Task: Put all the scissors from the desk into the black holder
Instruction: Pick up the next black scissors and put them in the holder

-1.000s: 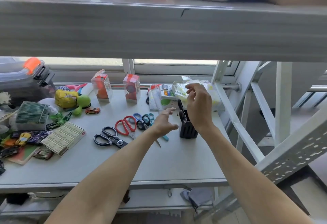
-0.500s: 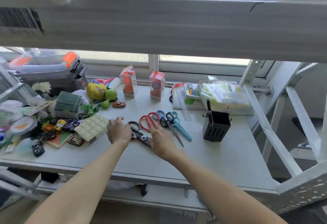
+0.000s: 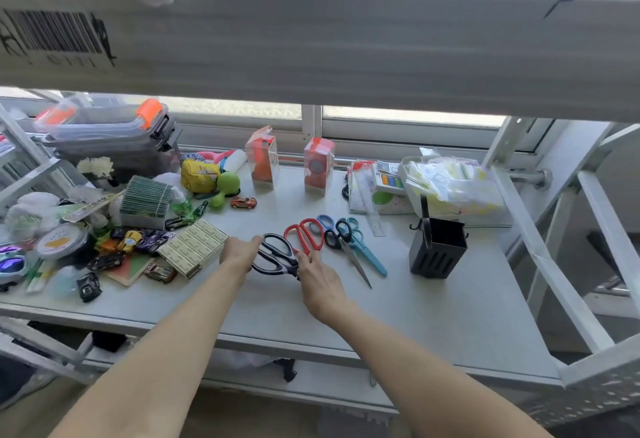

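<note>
Head view: both hands on black scissors (image 3: 277,255) at desk (image 3: 433,306) centre; left hand (image 3: 240,251) fingers curled at handle, right hand (image 3: 320,285) pinching blade end; holder (image 3: 437,251) well right, upright

Both hands, left (image 3: 239,251) and right (image 3: 320,283), now close on the black-handled scissors (image 3: 277,255), no longer by the black holder (image 3: 437,250).

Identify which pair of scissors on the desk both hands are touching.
The large black-handled scissors, leftmost of the group: left hand at its handles, right hand at its blade end. The red-handled scissors and smaller pairs lie untouched.
</note>
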Action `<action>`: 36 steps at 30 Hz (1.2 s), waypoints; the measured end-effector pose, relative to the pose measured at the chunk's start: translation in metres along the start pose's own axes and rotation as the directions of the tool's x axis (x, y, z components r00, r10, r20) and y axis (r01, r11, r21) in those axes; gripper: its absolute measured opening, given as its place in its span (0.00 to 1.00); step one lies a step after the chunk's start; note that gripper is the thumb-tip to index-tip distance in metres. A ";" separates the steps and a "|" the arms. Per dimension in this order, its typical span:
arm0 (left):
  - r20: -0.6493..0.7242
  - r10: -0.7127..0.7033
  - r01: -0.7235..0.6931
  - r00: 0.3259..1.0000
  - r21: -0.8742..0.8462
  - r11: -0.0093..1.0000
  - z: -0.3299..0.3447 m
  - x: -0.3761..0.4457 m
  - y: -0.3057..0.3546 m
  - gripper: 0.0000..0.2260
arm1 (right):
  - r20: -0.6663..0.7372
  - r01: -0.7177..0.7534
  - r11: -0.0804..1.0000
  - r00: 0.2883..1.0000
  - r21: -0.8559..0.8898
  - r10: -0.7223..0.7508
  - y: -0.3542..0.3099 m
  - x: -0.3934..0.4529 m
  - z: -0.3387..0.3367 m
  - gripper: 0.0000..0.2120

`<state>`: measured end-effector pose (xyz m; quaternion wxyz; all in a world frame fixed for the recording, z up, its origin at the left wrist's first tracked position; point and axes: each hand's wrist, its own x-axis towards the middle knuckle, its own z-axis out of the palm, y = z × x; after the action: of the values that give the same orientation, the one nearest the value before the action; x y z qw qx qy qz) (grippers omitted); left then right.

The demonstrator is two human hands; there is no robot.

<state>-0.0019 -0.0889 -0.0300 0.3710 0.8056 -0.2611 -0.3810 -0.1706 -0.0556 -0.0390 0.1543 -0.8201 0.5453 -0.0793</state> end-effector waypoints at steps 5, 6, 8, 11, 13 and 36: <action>0.210 0.132 -0.106 0.969 -0.132 0.986 -0.003 -0.028 0.019 0.13 | -0.125 -0.013 0.997 0.992 0.075 0.023 0.007 -0.012 -0.006 0.22; 0.246 0.172 -0.140 0.954 -0.143 0.980 -0.003 -0.038 0.025 0.13 | -0.165 -0.016 0.995 0.986 0.096 0.031 0.008 -0.016 -0.008 0.19; 0.344 0.267 -0.223 0.900 -0.163 0.961 -0.005 -0.062 0.038 0.14 | -0.249 -0.011 0.991 0.968 0.134 0.044 0.014 -0.024 -0.014 0.17; 0.574 0.379 -0.315 0.726 -0.213 0.925 -0.007 -0.093 0.057 0.17 | -0.379 0.065 0.972 0.925 0.226 0.026 0.030 -0.046 -0.026 0.13; 0.665 0.398 -0.319 0.632 -0.245 0.916 0.001 -0.105 0.066 0.19 | -0.451 0.125 0.943 0.892 0.308 0.029 0.045 -0.065 -0.035 0.10; 0.726 0.360 -0.612 0.586 0.106 0.784 0.179 -0.132 0.090 0.37 | -0.389 -0.214 0.922 0.858 0.324 0.336 0.165 -0.050 -0.151 0.09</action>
<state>-0.2345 -0.1209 0.0197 0.1948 0.5588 -0.6524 -0.4734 -0.3792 -0.0943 0.0491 0.1477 -0.6652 0.6622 -0.3116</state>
